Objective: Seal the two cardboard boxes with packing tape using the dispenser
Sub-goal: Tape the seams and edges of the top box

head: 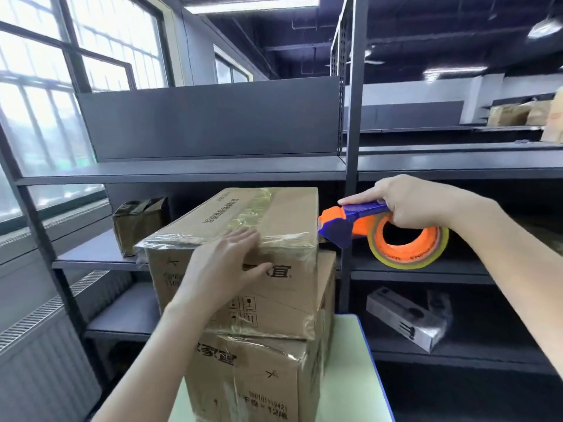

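Centre to 6 o'clock: two brown corrugated cartons, stacked. Upper box (283, 208) on lower box (259, 382), offset a little toward 9 o'clock. Both on pale green table (344, 360) with blue rim.

Writing. Top of upper box: one line of black Chinese characters, too skewed to read. Front face: large bold "宜", remainder hidden behind the wrist. Below it, small boxed handling symbols, a glass and up-arrows among them. Front of lower box: bold "家宜", a thin cross mark, a digit string near the bottom edge, blurred.

Texture. Clear glossy tape, wrinkled, across top and near edge of upper box. More of it over the lower box's top corner. Cardboard matt.

Left hand (225, 263): flat and wide, fingers straight and close, thumb splayed. Pressed over the near top edge of upper box, at 7 o'clock of its lid.

Right hand (411, 202), at 3 o'clock of upper box: clamped around tape dispenser (344, 220), thumb laid along the blue handle, fingers curled into the core. Orange-and-blue plastic body, nose at the box's right top edge, contact uncertain. Tape roll (406, 265): yellowish ring on orange core, lettering on the core unread.

Behind: dark grey steel shelving (182, 172). At 9 o'clock, small brown tape-wrapped parcel (140, 223) on a shelf. At 4 o'clock, flat grey carton (408, 321), lying tilted.
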Tool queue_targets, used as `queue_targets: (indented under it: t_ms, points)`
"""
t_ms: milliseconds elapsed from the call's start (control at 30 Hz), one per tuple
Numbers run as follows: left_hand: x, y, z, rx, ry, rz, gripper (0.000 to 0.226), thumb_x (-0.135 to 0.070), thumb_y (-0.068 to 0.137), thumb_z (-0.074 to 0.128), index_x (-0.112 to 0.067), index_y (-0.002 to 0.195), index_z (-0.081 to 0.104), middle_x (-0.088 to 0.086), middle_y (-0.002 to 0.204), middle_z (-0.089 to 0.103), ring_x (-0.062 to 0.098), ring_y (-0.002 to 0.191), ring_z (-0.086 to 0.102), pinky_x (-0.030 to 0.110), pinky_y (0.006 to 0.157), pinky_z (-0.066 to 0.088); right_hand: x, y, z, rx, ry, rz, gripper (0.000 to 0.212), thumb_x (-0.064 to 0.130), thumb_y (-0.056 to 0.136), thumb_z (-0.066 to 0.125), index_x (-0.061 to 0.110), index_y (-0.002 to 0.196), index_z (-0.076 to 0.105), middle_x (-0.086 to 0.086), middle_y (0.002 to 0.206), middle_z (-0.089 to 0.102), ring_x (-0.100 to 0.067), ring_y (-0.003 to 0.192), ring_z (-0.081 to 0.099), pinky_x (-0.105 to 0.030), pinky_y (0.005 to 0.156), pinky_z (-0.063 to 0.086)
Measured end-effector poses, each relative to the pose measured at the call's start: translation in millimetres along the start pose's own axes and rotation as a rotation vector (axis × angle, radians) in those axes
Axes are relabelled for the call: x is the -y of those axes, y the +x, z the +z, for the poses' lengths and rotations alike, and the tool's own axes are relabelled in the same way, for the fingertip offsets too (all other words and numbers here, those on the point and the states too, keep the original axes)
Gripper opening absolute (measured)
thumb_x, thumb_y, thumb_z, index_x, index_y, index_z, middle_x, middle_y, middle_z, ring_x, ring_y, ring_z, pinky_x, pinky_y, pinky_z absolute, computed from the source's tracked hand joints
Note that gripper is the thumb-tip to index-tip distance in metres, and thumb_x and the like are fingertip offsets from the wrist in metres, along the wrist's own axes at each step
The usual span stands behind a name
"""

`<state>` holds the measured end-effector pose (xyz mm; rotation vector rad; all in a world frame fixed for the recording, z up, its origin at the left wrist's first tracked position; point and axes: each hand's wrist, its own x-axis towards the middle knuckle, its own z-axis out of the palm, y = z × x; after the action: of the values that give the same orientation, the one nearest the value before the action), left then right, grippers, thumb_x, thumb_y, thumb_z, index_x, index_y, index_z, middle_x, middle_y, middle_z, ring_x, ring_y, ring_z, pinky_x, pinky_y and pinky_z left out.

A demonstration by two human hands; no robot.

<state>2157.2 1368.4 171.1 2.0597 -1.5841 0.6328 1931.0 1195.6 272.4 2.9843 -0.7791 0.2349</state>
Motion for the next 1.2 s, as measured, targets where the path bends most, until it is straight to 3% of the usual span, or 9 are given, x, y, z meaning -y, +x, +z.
queue_targets:
  t_ms: [100, 200, 333, 500, 633, 767, 867, 1000, 1200]
  points:
    - [-24, 9, 19, -0.106, 0.031, 0.114, 0.050, -0.044, 0.073, 0.076, -0.016, 0.114, 0.068, -0.002, 0.119, 0.065, 0.015, 0.110, 0.062, 0.027, 0.093, 0.040, -2, 0, 1, 0.001, 0.007, 0.000, 0.080, -0.009, 0.082, 0.037, 0.055, 0.129, 0.040, 0.021, 0.082, 0.041, -0.019, 0.087, 0.054, -0.032, 0.077, 0.048]
    - [-43, 16, 30, -0.178, 0.030, 0.163, 0.043, -0.040, 0.065, 0.075, -0.014, 0.099, 0.074, -0.001, 0.104, 0.072, 0.014, 0.095, 0.069, 0.025, 0.081, 0.051, -5, 0, 5, 0.008, 0.008, 0.015, 0.081, -0.010, 0.082, 0.036, 0.056, 0.130, 0.039, 0.019, 0.079, 0.038, -0.021, 0.085, 0.055, -0.035, 0.077, 0.048]
    - [-58, 12, 40, -0.178, -0.012, 0.162, 0.055, -0.054, 0.073, 0.050, -0.017, 0.108, 0.071, -0.003, 0.109, 0.070, 0.012, 0.101, 0.066, 0.022, 0.089, 0.046, -12, -1, 13, 0.015, 0.015, 0.026, 0.081, -0.010, 0.083, 0.038, 0.055, 0.131, 0.037, 0.018, 0.079, 0.038, -0.022, 0.085, 0.056, -0.037, 0.077, 0.049]
    - [-51, 10, 52, -0.219, -0.091, 0.169, 0.034, -0.041, 0.080, 0.064, -0.018, 0.104, 0.072, -0.004, 0.107, 0.071, 0.012, 0.101, 0.066, 0.025, 0.089, 0.047, -21, -6, 29, -0.004, 0.097, 0.014, 0.081, -0.009, 0.084, 0.040, 0.056, 0.132, 0.032, 0.019, 0.081, 0.035, -0.014, 0.082, 0.050, -0.029, 0.074, 0.048]
    - [-53, 9, 51, -0.218, -0.111, 0.144, 0.032, -0.036, 0.075, 0.068, -0.020, 0.102, 0.073, -0.006, 0.106, 0.071, 0.010, 0.100, 0.065, 0.021, 0.090, 0.043, -31, -9, 53, -0.039, 0.222, 0.040, 0.083, -0.010, 0.083, 0.041, 0.061, 0.127, 0.031, 0.014, 0.082, 0.042, -0.009, 0.074, 0.049, -0.018, 0.066, 0.042]
    - [-62, 6, 44, -0.225, -0.154, 0.098, 0.034, -0.037, 0.079, 0.053, -0.022, 0.101, 0.074, -0.009, 0.106, 0.071, 0.007, 0.101, 0.064, 0.017, 0.090, 0.040, -35, -13, 72, -0.063, 0.341, 0.038, 0.080, -0.008, 0.084, 0.043, 0.059, 0.127, 0.037, 0.009, 0.085, 0.047, -0.014, 0.075, 0.052, -0.024, 0.068, 0.045]
    - [-64, 5, 40, -0.227, -0.166, 0.090, 0.041, -0.029, 0.077, 0.042, -0.021, 0.101, 0.074, -0.009, 0.107, 0.070, 0.007, 0.104, 0.063, 0.017, 0.091, 0.039, -35, -14, 79, -0.082, 0.337, 0.030, 0.079, -0.007, 0.085, 0.044, 0.057, 0.130, 0.037, 0.010, 0.084, 0.046, -0.011, 0.074, 0.050, -0.021, 0.067, 0.043]
    - [-63, 5, 38, -0.232, -0.167, 0.056, 0.043, -0.029, 0.077, 0.040, -0.023, 0.101, 0.075, -0.010, 0.107, 0.070, 0.007, 0.104, 0.063, 0.018, 0.091, 0.038, -32, -17, 90, -0.094, 0.444, 0.029, 0.085, -0.006, 0.082, 0.049, 0.071, 0.115, 0.032, 0.005, 0.102, 0.058, -0.023, 0.085, 0.060, -0.036, 0.076, 0.050]
    - [-64, 7, 39, -0.237, -0.166, 0.051, 0.039, -0.040, 0.078, 0.046, -0.024, 0.099, 0.075, -0.010, 0.105, 0.071, 0.007, 0.102, 0.065, 0.019, 0.090, 0.039, -39, -21, 80, -0.193, 0.368, -0.040, 0.085, -0.010, 0.081, 0.045, 0.063, 0.123, 0.027, -0.002, 0.087, 0.048, -0.019, 0.078, 0.049, -0.023, 0.070, 0.041]
